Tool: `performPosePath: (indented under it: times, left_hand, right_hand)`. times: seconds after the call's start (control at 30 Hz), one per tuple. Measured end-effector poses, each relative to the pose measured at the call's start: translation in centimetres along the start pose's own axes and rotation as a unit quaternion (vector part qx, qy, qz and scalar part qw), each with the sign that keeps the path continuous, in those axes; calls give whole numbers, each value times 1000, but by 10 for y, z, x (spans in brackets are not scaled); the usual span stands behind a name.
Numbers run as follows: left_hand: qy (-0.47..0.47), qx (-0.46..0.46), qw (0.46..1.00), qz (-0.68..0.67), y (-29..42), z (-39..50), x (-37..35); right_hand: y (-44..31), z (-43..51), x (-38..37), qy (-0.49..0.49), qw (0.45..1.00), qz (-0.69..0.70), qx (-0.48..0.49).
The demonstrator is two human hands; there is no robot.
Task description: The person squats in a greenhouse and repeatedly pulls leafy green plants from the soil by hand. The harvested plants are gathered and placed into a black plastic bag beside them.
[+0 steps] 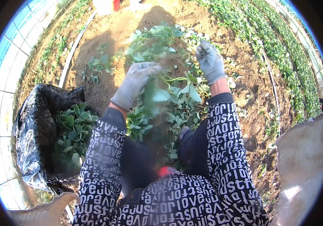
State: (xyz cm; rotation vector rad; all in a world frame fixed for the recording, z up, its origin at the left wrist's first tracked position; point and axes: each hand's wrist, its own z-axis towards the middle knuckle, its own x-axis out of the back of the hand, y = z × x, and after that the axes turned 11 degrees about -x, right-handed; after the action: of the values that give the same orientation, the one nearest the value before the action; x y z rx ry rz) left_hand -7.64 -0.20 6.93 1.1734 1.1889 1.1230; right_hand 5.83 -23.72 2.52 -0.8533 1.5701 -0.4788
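Note:
My left hand (140, 82), in a grey work glove, pinches the root end of a leafy strawberry plant (162, 94), whose stems and leaves hang to the right and down. My right hand (210, 60), gloved alike, is raised at the right over the heap; its fingers are curled together, and whether something thin is between them cannot be told. Beneath and between both hands lies a heap of uprooted strawberry plants (155, 42) with brown roots. A blurred smear covers part of the middle.
At the left stands a container lined with black plastic (27, 141), with green plants (75, 132) inside. A small bunch of plants (100, 63) lies on the soil beyond my left hand. Planted rows (277, 56) run along the right, beside a thin hose (273, 82). A white pipe (75, 49) lies at upper left.

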Motion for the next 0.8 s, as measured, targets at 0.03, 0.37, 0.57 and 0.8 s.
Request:
performPosePath:
  times: [0.03, 0.37, 0.57, 0.8]
  left_hand:
    - [37, -7, 999, 27, 1, 2, 2]
    - [51, -103, 989, 92, -17, 14, 1]
    - [53, -196, 956, 210, -25, 21, -12]
    - [124, -318, 883, 322, -16, 22, -17]
  right_hand:
    - [-11, 4, 7, 41, 996, -78, 13]
    - [18, -52, -42, -180, 860, -476, -51]
    - [5, -63, -51, -136, 843, -512, -96]
    - [19, -64, -53, -136, 864, -483, -47]
